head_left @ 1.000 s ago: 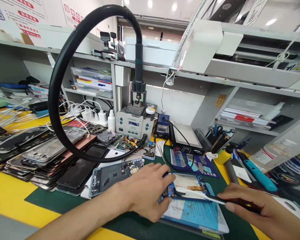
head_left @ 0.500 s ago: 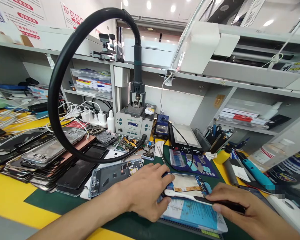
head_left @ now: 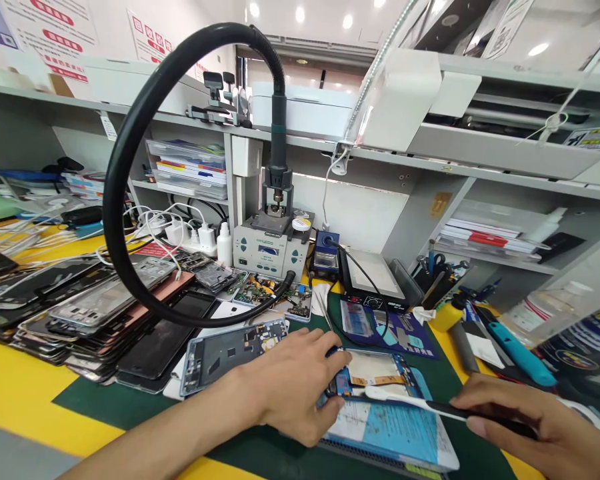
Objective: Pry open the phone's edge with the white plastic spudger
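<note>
An opened phone [head_left: 397, 365] with a blue frame, a pale inner panel and an orange flex cable lies on a blue-and-white pad [head_left: 380, 427]. My left hand [head_left: 300, 383] grips the phone's left end between thumb and fingers, hiding that part. In my right hand [head_left: 520, 417] is a toothbrush [head_left: 410, 400] with a white neck and black handle. Its head rests along the phone's near edge, close to the flex cable; the bristles are hidden. Left of my left hand lies another opened phone housing [head_left: 220, 359].
Stacked phone parts [head_left: 110, 313] crowd the left. A hot air station [head_left: 267, 247] with a looping black hose [head_left: 115, 173] stands behind. Tweezers [head_left: 325, 313], a heating plate [head_left: 373, 277], a yellow bottle [head_left: 449, 313] and a teal-handled tool [head_left: 523, 353] surround the green mat [head_left: 270, 453].
My right hand has moved right, drawing the toothbrush head away from my left fingers along the phone's edge. My left hand keeps its grip. The whole view has shifted slightly.
</note>
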Demonstrator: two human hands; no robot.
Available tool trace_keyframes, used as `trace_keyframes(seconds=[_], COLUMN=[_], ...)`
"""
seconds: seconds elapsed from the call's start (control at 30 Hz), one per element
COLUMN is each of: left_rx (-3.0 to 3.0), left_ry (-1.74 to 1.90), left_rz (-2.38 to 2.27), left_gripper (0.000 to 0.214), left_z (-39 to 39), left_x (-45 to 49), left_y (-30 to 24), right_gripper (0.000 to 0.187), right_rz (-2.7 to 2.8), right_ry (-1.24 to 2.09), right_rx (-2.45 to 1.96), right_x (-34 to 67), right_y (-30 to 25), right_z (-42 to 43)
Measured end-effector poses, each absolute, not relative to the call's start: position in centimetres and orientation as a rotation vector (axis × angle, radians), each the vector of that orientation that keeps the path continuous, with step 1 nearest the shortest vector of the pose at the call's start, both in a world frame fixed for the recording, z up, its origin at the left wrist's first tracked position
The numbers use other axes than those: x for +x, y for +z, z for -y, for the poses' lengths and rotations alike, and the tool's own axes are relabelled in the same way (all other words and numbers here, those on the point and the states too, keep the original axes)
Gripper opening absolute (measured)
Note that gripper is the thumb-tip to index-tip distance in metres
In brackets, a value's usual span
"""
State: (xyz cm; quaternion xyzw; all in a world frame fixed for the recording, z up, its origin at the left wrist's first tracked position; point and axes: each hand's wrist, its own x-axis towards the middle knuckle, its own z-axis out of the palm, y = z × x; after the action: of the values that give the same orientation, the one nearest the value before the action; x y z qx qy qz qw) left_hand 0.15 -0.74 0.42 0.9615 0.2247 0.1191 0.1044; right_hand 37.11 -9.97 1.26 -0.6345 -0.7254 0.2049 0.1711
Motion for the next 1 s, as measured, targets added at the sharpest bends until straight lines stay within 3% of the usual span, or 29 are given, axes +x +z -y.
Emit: trace_keyframes(seconds=[0.53,1.0], left_rx=[2.732,2.717], left_ry=[0.365,0.363], left_rz=[-0.652,-0.710], left_gripper=[0.060,0.048], left_z=[0.3,-0.6], left_x=[-0.1,0.3], left_y=[0.8,-0.2], right_gripper=[0.029,0.034], right_rz=[2.035,1.775], right_ry=[0.883,0.998], right_rx=[-1.737,-1.578], right_x=[32.8,34.2], right_y=[2.5,2.7], right_z=[9.3,9.2])
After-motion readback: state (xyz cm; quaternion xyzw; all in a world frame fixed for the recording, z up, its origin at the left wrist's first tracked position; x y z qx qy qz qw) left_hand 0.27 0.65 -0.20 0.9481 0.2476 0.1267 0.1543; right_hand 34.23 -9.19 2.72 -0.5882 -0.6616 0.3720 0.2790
